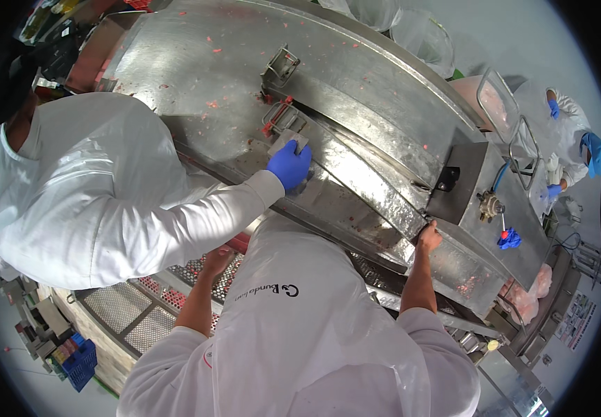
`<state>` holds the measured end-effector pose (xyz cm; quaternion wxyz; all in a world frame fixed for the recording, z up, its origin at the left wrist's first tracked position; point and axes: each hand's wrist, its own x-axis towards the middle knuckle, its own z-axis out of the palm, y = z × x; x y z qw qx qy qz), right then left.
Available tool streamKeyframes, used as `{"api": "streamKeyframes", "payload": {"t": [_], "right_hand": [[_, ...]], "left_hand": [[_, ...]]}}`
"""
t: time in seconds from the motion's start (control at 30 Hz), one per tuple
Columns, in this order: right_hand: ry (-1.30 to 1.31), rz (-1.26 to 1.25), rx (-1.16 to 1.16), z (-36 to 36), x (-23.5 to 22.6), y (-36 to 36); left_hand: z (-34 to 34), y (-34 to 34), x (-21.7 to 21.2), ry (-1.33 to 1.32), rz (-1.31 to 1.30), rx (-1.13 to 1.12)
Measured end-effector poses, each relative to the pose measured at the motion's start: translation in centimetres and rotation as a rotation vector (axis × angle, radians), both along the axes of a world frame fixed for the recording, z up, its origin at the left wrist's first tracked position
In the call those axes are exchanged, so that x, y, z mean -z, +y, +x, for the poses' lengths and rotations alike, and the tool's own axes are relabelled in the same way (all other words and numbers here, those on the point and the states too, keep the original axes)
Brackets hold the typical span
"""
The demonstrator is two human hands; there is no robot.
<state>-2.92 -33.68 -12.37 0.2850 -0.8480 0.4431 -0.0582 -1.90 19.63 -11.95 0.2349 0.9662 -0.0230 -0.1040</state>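
Note:
My bare right hand (429,238) is closed at the lower right end of a long, shiny metal panel (366,177), beside a steel box (464,184). Its fingers curl at the panel's edge; exactly what they wrap is partly hidden. At my left side, my bare left hand (218,260) is low, close to a red edge (240,242) beneath the worktop; its fingers are mostly hidden. A co-worker's blue-gloved hand (290,165) holds a small grey metal piece (287,144) next to a wire latch (284,119) on the machine.
The co-worker in white (99,187) stands close on my left, one arm crossing ahead of me. Pink scraps dot the broad steel surface (196,42). A valve (489,206) is fixed to the steel box. Perforated metal panels (109,308) lie lower left; another person (568,118) is far right.

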Motion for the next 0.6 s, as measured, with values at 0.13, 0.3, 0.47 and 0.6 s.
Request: {"api": "streamKeyframes", "payload": {"t": [0.13, 0.3, 0.47, 0.6], "right_hand": [[-0.033, -0.001, 0.019, -0.6, 0.5, -0.5], [-0.036, -0.020, 0.062, -1.7, 0.7, -0.5], [-0.053, 0.011, 0.042, -0.9, -0.3, 0.0], [-0.058, 0.057, 0.050, -1.1, 0.3, -0.3]], "left_hand": [[0.7, -1.1, 0.5, -0.004, -0.043, -0.059], [1.5, -2.0, -0.1, -0.128, 0.478, 0.360], [0.7, -3.2, 2.0, 0.065, -0.178, -0.281], [1.0, -4.7, -1.5, 0.209, -0.364, -0.562]]}}
